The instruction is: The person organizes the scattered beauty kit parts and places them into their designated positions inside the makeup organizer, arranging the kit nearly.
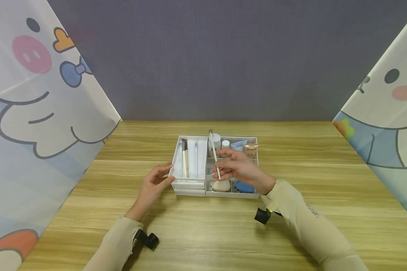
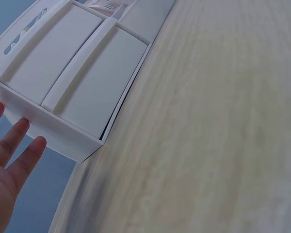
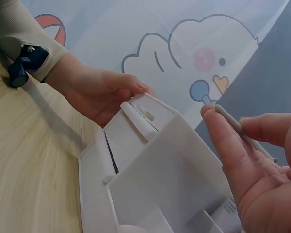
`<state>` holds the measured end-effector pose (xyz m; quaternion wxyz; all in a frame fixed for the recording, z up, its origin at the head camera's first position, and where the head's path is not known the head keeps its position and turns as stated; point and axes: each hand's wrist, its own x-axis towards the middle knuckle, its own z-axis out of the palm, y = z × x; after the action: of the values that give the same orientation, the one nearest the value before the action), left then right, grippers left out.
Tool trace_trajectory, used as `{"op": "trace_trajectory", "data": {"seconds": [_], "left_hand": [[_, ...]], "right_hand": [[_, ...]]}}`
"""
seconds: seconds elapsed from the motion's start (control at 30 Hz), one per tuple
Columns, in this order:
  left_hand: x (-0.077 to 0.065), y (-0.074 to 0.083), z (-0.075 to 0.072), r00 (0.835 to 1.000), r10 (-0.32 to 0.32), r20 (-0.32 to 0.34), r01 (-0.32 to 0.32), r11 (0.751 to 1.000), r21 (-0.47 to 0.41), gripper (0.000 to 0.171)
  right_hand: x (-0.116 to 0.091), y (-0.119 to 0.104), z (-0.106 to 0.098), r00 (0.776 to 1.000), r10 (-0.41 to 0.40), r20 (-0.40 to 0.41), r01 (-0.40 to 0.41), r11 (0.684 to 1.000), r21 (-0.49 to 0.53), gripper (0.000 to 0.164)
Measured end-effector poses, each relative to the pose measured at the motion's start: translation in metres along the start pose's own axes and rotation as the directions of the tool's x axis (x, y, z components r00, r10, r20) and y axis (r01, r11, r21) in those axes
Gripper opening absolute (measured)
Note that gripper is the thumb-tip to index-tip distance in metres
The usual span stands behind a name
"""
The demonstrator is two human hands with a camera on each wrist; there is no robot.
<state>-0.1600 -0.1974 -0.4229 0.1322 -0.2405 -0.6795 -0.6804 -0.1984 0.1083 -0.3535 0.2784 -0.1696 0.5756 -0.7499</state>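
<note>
A white cosmetics organizer (image 1: pixel 189 185) lies on the table, with two drawer fronts at its left front. My left hand (image 1: pixel 154 184) touches its left side, the thumb by the front corner; in the left wrist view the fingers (image 2: pixel 28 158) are fairly straight and spread. Above the middle of the organizer, my right hand (image 1: pixel 240 167) pinches a slim makeup brush (image 1: pixel 213 147) with a pale handle. The brush stands nearly upright, its dark bristle end up. More brushes (image 1: pixel 185 158) lie in the left compartment, beside a thin pale bluish stick (image 1: pixel 196 160).
The right compartments hold a white jar (image 1: pixel 215 140), a small white-capped bottle (image 1: pixel 225 144), a blue-white tube (image 1: pixel 238 145), a BB tube (image 1: pixel 250 150), a cream sponge (image 1: pixel 221 186) and a blue item (image 1: pixel 244 187). Behind the wooden table (image 1: pixel 203 233) rises a grey panel (image 1: pixel 224 67).
</note>
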Motion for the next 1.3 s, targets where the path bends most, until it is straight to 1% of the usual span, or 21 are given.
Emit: {"op": "trace_trajectory", "data": {"seconds": [0.13, 0.3, 0.43, 0.6, 0.7, 0.8, 0.87, 1.0, 1.07, 1.3], "left_hand": [[0.000, 0.000, 0.000, 1.000, 0.010, 0.001, -0.010, 1.000, 0.002, 0.033], [0.000, 0.001, 0.000, 1.000, 0.016, 0.003, -0.016, 1.000, -0.006, 0.034], [0.000, 0.002, 0.000, 1.000, 0.014, 0.001, -0.014, 1.000, -0.010, 0.034], [0.000, 0.002, 0.001, 1.000, 0.026, 0.003, -0.026, 1.000, -0.008, 0.033], [0.000, 0.002, 0.001, 0.999, 0.035, 0.007, -0.035, 0.999, -0.015, 0.034], [0.000, 0.001, 0.001, 0.999, 0.035, 0.009, -0.035, 0.999, -0.020, 0.034], [-0.001, 0.001, 0.001, 1.000, 0.030, 0.009, -0.030, 0.999, -0.023, 0.034], [-0.001, 0.001, 0.001, 1.000, 0.025, 0.004, -0.025, 1.000, -0.019, 0.033], [-0.001, 0.001, 0.001, 1.000, 0.024, 0.003, -0.023, 1.000, -0.021, 0.034], [-0.001, 0.002, 0.001, 1.000, 0.013, 0.001, -0.013, 1.000, -0.021, 0.034]], "right_hand": [[0.003, 0.002, 0.003, 1.000, 0.013, 0.021, -0.013, 1.000, -0.002, 0.029], [0.007, 0.002, 0.006, 0.998, 0.041, 0.053, -0.039, 0.999, -0.023, 0.024], [0.010, 0.001, 0.008, 0.995, 0.076, 0.061, -0.074, 0.997, -0.036, 0.026], [0.015, -0.002, 0.010, 0.989, 0.134, 0.064, -0.131, 0.990, -0.050, 0.033], [0.018, -0.004, 0.012, 0.984, 0.169, 0.056, -0.167, 0.985, -0.043, 0.037], [0.021, -0.006, 0.014, 0.979, 0.200, 0.042, -0.199, 0.980, -0.030, 0.037], [0.023, -0.006, 0.015, 0.977, 0.210, 0.036, -0.210, 0.977, -0.024, 0.032], [0.027, -0.005, 0.016, 0.976, 0.218, 0.026, -0.218, 0.976, -0.017, 0.018], [0.028, -0.006, 0.017, 0.976, 0.218, 0.020, -0.218, 0.976, -0.011, 0.015], [0.030, -0.008, 0.021, 0.974, 0.226, 0.003, -0.226, 0.974, -0.017, 0.019]]}}
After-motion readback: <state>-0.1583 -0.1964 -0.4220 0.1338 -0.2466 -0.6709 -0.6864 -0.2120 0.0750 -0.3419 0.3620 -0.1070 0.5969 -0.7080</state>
